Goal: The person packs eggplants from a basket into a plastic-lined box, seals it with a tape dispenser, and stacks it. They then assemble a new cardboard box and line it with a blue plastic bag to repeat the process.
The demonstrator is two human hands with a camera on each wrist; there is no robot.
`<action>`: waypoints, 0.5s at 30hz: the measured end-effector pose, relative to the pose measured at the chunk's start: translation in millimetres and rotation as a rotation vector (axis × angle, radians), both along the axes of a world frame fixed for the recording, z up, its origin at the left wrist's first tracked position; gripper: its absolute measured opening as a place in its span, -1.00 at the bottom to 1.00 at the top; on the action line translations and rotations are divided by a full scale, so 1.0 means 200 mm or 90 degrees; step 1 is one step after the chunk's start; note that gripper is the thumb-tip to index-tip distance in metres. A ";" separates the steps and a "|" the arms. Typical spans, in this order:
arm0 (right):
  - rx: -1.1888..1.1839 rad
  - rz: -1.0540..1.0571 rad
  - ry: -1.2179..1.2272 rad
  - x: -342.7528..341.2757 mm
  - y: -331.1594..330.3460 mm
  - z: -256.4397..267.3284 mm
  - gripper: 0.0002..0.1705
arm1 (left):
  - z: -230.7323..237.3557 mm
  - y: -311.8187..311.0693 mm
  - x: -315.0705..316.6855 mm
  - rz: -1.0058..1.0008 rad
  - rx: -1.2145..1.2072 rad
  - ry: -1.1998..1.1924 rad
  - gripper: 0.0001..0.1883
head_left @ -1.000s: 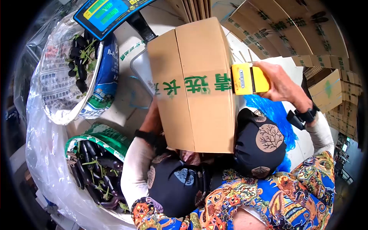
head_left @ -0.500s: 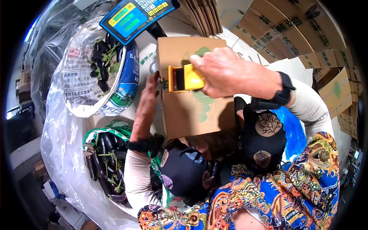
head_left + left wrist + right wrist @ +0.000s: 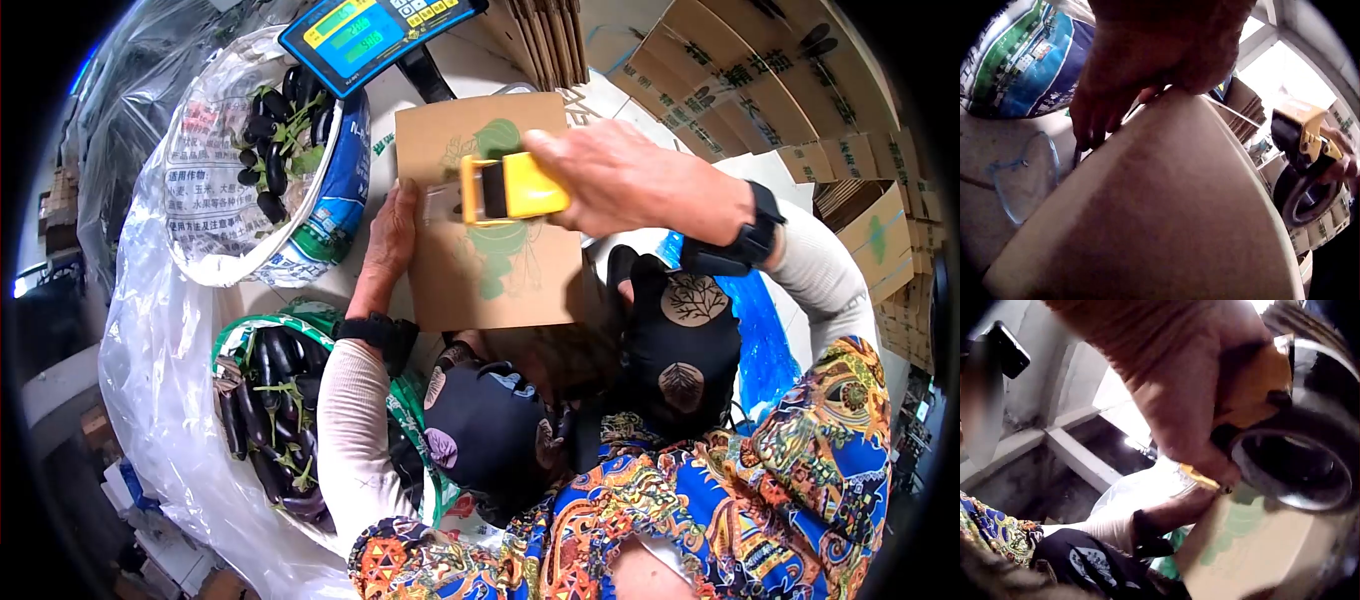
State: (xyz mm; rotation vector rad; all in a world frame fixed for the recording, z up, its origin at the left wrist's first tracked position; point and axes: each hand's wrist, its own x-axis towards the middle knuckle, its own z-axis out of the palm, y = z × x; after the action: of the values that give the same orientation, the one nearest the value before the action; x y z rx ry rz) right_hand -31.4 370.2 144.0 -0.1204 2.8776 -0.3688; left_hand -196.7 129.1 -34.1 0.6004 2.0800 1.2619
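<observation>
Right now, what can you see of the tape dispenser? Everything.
The tape dispenser is yellow with black parts, plastic-looking, carrying a dark, hollow-centred tape roll. The right hand grips it over the carton, its yellow-framed end pointing toward the left hand. Whether that end touches the carton is unclear.

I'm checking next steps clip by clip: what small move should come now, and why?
Probably press the tape flat with the left hand, which rests at the left edge of the box; the tape seems to run from there to the dispenser in the right hand.
</observation>
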 end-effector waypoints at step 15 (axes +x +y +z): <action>-0.080 -0.087 0.008 0.46 0.38 -0.24 -0.48 | 0.06 -0.02 0.02 0.029 0.027 -0.049 -0.39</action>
State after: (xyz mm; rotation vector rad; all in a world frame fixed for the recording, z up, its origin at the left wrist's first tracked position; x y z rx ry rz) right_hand 60.5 447.0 96.5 0.0529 2.8825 -0.5760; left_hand -193.2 125.5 -21.7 0.5174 2.0190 1.3375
